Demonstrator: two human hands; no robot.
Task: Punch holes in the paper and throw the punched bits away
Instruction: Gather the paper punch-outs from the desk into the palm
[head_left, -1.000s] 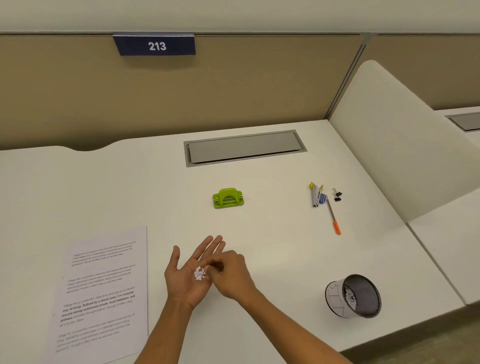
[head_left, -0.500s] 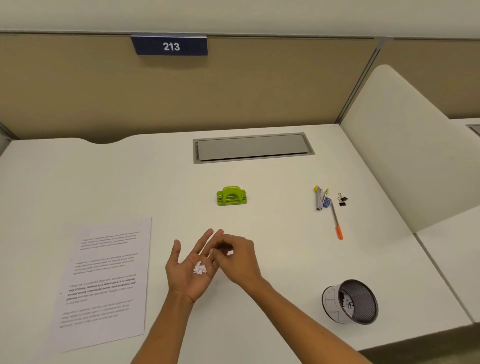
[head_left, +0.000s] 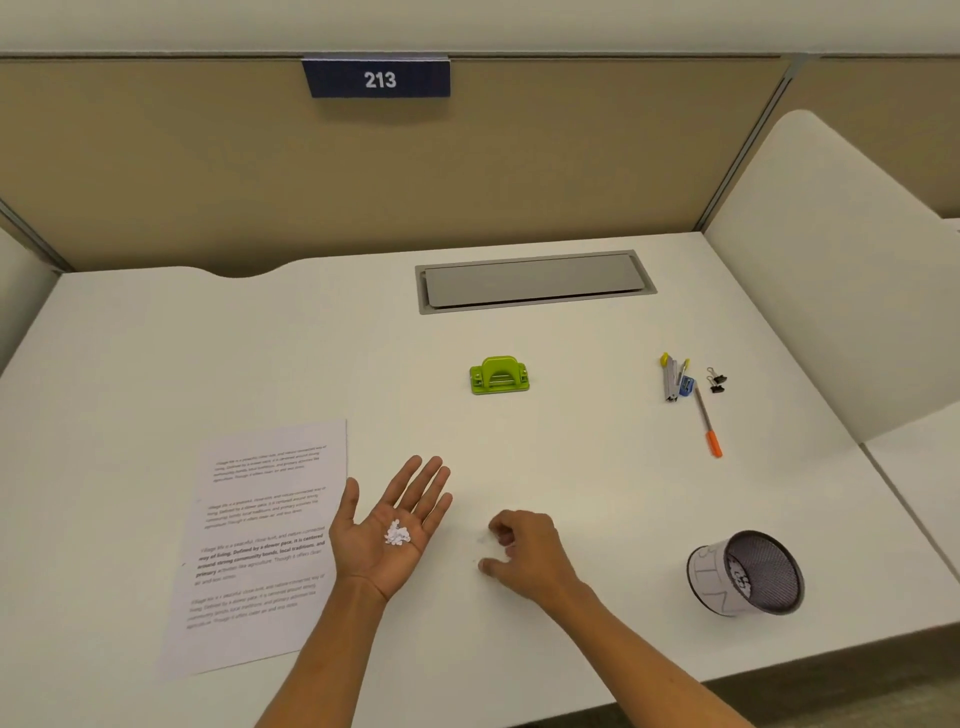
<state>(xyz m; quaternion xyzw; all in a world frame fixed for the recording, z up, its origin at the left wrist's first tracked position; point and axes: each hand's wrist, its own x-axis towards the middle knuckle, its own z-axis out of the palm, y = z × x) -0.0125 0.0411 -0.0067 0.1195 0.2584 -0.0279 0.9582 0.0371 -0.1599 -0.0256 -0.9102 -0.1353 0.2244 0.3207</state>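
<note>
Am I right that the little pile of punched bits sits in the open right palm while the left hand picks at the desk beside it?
Not quite: the sides are swapped. The head view shows the punched bits lying in the open left hand, palm up, while the right hand picks at the desk beside it.

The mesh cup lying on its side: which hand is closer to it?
The right hand. It rests on the desk left of the mesh cup, with bare desk between. The left hand, palm up holding paper bits, lies farther left, beside the printed sheet.
</note>
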